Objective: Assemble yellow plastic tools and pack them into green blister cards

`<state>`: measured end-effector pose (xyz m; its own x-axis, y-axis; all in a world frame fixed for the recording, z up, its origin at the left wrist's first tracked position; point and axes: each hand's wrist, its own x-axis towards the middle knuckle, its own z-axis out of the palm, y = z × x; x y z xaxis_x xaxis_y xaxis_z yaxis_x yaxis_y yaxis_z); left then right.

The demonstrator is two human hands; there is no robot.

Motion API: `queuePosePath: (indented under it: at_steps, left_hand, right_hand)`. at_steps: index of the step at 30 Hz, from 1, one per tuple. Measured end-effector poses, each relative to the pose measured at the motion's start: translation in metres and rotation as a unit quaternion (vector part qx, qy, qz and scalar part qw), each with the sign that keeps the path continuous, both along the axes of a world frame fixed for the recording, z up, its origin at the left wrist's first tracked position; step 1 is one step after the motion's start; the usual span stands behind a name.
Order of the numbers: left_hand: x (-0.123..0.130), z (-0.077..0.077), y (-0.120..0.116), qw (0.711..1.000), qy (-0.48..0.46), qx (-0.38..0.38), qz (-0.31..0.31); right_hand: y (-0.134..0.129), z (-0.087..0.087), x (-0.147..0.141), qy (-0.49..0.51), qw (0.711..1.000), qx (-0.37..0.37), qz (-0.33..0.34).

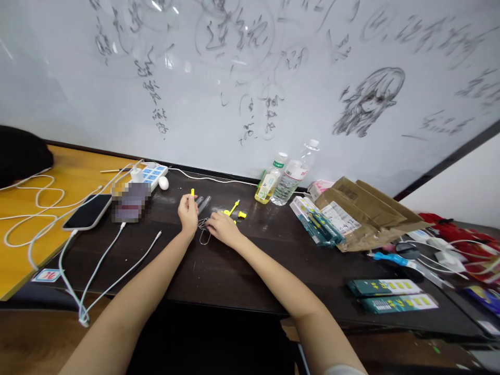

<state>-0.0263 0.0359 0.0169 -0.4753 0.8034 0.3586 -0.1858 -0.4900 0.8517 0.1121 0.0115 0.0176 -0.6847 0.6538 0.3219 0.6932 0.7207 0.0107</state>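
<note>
Near the middle of the table, my left hand (188, 212) is closed around a small yellow plastic piece (192, 191) that sticks up above the fingers. My right hand (223, 227) lies low over the tabletop, its fingers curled onto thin bent metal wire (203, 237); the fingertips are partly hidden. Just right of my left hand are clear tubes (204, 204). Beyond my right hand lie a yellow stick-like part (235, 207) and a short yellow piece (242, 214).
A phone (88, 212), white cables (102, 255) and a power strip (154, 174) are on the left. Two bottles (291, 179) stand against the whiteboard (187, 104). Green boxes (396, 303) and an opened cardboard package (359, 208) lie to the right.
</note>
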Motion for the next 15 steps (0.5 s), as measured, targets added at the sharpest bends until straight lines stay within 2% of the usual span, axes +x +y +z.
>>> queuePosePath:
  at_steps: [2, 5, 10, 15]
  left_hand:
    - [-0.001, 0.000, 0.002, 1.000, 0.000, 0.000, 0.006]
    - [-0.003, 0.000, 0.003, 1.000, 0.007, 0.004, 0.018]
    - [-0.004, 0.001, 0.002, 0.999, 0.019, 0.010, 0.032]
    - [-0.004, -0.001, 0.003, 1.000, 0.016, 0.006, 0.025]
  right_hand:
    - [0.011, 0.005, -0.004, -0.036, 0.999, 0.004, -0.018]
    - [0.020, 0.009, -0.011, -0.076, 0.997, -0.002, 0.014]
    - [0.024, 0.010, -0.020, -0.113, 0.993, 0.012, 0.044]
    - [0.027, 0.016, -0.028, -0.148, 0.987, -0.009, 0.065]
